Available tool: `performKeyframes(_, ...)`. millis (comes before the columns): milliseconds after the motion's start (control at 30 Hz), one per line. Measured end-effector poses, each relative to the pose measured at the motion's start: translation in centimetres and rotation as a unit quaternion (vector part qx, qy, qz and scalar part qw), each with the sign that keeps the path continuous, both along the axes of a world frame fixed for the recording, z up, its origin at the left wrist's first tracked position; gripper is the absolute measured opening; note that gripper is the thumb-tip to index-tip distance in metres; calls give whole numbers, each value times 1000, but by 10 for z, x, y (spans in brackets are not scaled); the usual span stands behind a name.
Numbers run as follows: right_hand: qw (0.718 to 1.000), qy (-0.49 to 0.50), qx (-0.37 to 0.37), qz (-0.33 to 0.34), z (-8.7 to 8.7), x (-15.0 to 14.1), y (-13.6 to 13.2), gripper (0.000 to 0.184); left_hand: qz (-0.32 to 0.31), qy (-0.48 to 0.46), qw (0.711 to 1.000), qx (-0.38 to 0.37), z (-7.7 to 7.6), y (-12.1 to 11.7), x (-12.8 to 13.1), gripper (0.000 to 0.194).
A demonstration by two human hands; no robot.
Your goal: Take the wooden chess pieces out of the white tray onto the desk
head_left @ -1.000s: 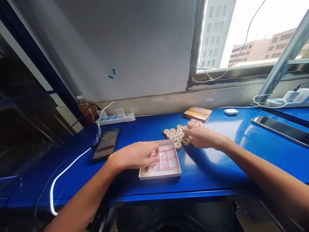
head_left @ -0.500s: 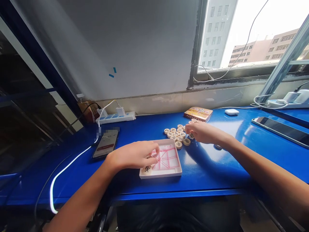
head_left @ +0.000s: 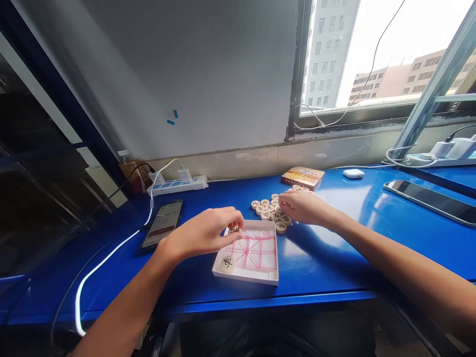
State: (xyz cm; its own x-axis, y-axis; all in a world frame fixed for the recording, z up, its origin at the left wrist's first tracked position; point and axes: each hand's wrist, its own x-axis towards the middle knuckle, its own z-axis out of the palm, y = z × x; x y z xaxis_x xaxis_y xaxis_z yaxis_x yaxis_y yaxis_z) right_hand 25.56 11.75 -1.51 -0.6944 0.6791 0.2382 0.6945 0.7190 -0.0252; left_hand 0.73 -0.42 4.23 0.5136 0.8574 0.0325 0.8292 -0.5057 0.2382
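My left hand point(head_left: 219, 228) curls over the far left corner of a shallow white box lid point(head_left: 276, 270) with red grid lines drawn inside. A round wooden xiangqi piece point(head_left: 233, 230) shows between its thumb and fingers. Near the lid's front left corner lies another xiangqi piece point(head_left: 227, 264), marked in black. Beyond the lid, my right hand point(head_left: 299, 206) reaches down with bent, closed fingers at the edge of a cluster of xiangqi pieces point(head_left: 266, 216). Its fingertips are partly hidden, and what they grip cannot be made out.
A printed cardboard box point(head_left: 303, 177) lies behind the pieces on the blue table point(head_left: 316, 287). One phone point(head_left: 162, 223) sits left, another phone point(head_left: 431, 202) right. A white earbud case point(head_left: 353, 173) and power strip point(head_left: 180, 185) stand near the wall; a white cable point(head_left: 107, 253) crosses the left side.
The lid has turned slightly, its right side coming nearer. My left hand has risen towards the lid's far left corner, uncovering more of the front piece. My right hand has moved slightly left.
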Motion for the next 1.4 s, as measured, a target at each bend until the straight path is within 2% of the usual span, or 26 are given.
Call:
performKeyframes(167,997,27,48,58,2,-17,-29,21,-4,-48,997,62,-5,2,3,11)
performKeyframes(267,989,68,51,121,4,-26,-48,21,-53,-36,997,47,-16,4,10,9)
performKeyframes(367,982,63,47,169,4,-30,-62,18,-97,-6,995,26,-26,6,19,8)
performKeyframes(500,983,45,27,177,3,-29,-64,18,-115,23,993,25,-32,7,24,5)
performKeyframes(600,982,55,8,180,2,-29,-58,15,-100,23,994,23,-33,7,22,10)
performKeyframes(800,981,105,1,166,1,-29,-56,7,-85,-109,990,7,-29,7,19,13)
performKeyframes(967,972,149,37,180,0,-28,-56,16,-85,-237,968,-9,-29,7,20,18)
performKeyframes(1100,965,147,49,209,-1,-29,-58,16,-68,-281,956,-48,-30,5,22,20)
performKeyframes(1200,961,147,43,229,0,-30,-60,14,-64,-256,962,-65,-27,3,22,18)
performKeyframes(1333,964,139,46,222,0,-29,-62,13,-35,-108,993,-43,-23,1,19,18)
performKeyframes(1400,967,138,41,212,0,-29,-62,13,-29,-53,998,-34,-22,0,18,19)
